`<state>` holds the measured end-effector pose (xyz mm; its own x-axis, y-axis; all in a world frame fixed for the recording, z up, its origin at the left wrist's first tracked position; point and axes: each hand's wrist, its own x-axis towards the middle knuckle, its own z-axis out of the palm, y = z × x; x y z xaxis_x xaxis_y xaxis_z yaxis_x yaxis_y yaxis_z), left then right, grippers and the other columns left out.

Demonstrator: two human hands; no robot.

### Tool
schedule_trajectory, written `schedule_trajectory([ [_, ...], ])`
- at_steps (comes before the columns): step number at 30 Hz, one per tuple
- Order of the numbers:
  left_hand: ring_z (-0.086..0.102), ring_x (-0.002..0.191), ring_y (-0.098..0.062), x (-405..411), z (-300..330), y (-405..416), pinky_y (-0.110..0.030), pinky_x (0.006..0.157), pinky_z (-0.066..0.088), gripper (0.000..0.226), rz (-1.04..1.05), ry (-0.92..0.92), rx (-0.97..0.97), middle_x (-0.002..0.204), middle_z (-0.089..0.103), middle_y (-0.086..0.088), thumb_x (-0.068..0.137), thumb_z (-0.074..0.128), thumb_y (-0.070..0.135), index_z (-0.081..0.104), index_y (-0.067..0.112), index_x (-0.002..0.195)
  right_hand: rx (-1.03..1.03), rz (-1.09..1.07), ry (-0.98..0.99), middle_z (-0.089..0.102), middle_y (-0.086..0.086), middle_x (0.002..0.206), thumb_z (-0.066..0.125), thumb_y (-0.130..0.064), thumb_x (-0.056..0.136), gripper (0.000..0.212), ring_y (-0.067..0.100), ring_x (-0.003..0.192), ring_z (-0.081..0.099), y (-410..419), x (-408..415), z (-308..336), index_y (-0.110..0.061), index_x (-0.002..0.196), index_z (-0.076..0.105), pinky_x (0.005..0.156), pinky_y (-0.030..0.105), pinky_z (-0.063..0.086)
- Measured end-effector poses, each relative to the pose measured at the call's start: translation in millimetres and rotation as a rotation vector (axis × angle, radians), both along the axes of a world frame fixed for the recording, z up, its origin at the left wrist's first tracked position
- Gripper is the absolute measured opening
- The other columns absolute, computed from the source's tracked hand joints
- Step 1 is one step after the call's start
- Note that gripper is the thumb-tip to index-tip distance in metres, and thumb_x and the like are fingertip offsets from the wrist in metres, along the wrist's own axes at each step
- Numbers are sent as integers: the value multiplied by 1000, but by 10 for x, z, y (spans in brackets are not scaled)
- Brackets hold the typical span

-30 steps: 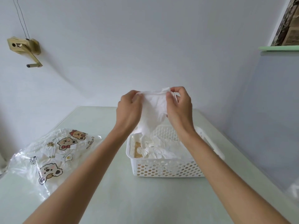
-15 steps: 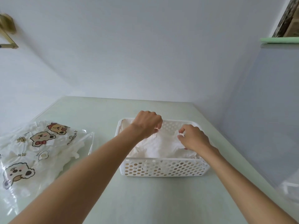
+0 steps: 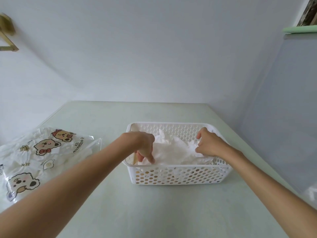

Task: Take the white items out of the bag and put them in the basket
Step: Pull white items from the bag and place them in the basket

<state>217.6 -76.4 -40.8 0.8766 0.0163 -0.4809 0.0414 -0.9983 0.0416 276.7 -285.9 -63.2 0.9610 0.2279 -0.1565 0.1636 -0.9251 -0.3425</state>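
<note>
While both our hands press white cloth [image 3: 173,152] into the basket [image 3: 180,175], the bag [image 3: 34,157] lies left.
Left hand [image 3: 145,146] grip apart; right hand [image 3: 208,145] pinching cloth.

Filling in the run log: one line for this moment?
stage: placing | left hand: pressing white items in basket | right hand: on items | bag: left, not empty

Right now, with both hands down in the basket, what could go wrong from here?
1. The white items are heaped about level with the rim of the basket; as the left hand and right hand lift away, a loose piece could cling to a finger and spill out.
2. The bag still seems to hold more white items, so the basket may overfill.
</note>
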Motion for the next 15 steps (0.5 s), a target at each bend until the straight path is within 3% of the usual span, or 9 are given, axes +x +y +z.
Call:
schedule_trajectory([
  [3,57,106,-14,24,-5,29,-27,77,37,40,-14,-115,26,94,73,5,83,71,36,54,21,116,-63,25,-109,56,6,103,48,-2,86,23,25,92,55,-60,-69,65,-14,104,46,71,33,42],
  [5,57,106,-15,33,-7,62,-26,75,35,38,-47,-160,60,88,70,7,80,74,34,57,24,113,-149,42,-164,60,8,109,46,3,86,25,26,98,57,-51,-134,61,-11,103,56,73,32,44],
  [9,62,103,-17,6,-76,53,-26,82,42,33,-189,-156,167,104,70,6,76,77,28,65,25,107,-296,93,-109,65,11,114,46,2,88,29,27,98,63,15,-180,-36,-10,106,65,77,34,51],
  [12,64,104,-17,-9,97,131,-35,93,50,36,-160,-54,96,113,66,8,72,81,29,64,32,104,-275,139,-74,63,4,116,52,-9,90,24,23,100,61,-41,-148,42,-18,108,66,83,31,50],
  [15,66,98,-16,-28,420,138,-38,93,50,26,-138,-255,-29,108,67,12,77,78,25,61,38,91,-169,156,-174,50,-7,105,60,-15,89,21,16,90,55,-125,-162,249,-26,106,66,67,22,42],
])
